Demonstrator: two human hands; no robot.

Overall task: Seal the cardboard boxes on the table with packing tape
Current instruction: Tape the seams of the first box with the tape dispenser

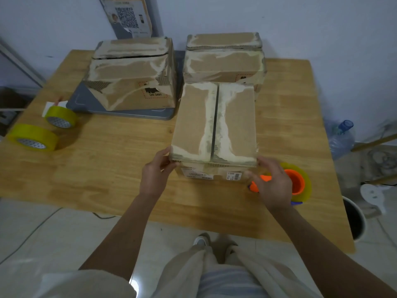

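Observation:
Three worn cardboard boxes stand on the wooden table [107, 168]. The near box [193, 121] sits in the middle with both top flaps down, and a dark open seam runs along its centre. My left hand [156, 173] holds its near left corner, thumb on the side and fingers on the front face. My right hand [272, 183] grips an orange tape dispenser [298, 181] loaded with a yellowish roll, just off the box's near right corner. The back left box [129, 78] and back right box [223, 61] stand behind it, with their lids slightly gaping.
Two yellow tape rolls [61, 117] [32, 137] lie at the table's left side. The back left box rests on a grey flat platform [137, 114]. A water bottle [341, 138] and a dark bin [354, 218] stand on the floor to the right.

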